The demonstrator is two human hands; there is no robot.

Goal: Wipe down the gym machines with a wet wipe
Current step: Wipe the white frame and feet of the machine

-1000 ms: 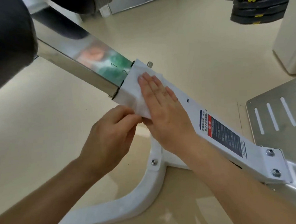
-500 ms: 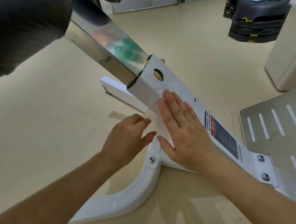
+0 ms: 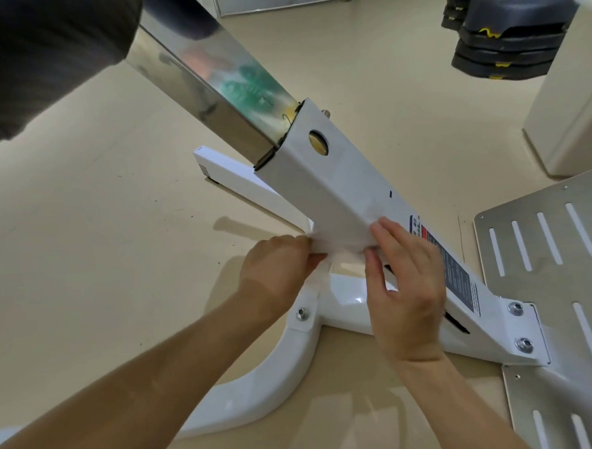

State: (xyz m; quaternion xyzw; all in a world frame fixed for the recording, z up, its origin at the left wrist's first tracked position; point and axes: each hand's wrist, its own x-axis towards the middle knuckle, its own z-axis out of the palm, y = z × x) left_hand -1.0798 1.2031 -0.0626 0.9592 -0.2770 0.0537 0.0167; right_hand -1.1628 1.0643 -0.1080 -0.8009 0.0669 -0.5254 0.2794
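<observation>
The wipe (image 3: 343,237) is wrapped over the white bar (image 3: 319,178), low down by the hands. The left hand (image 3: 276,263) pinches its edge at the side of the bar. The right hand (image 3: 407,287) lies on top, fingers nearly flat, pressing the wipe down. I think lots is left: the label (image 3: 457,277), the shiny tube (image 3: 208,81), the curved foot (image 3: 262,391) and the plate (image 3: 546,245). I can't tell which parts are already clean.

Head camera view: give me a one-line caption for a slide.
The left hand pinches a wet wipe while the right hand presses it against the gym machine's white beam.
</observation>
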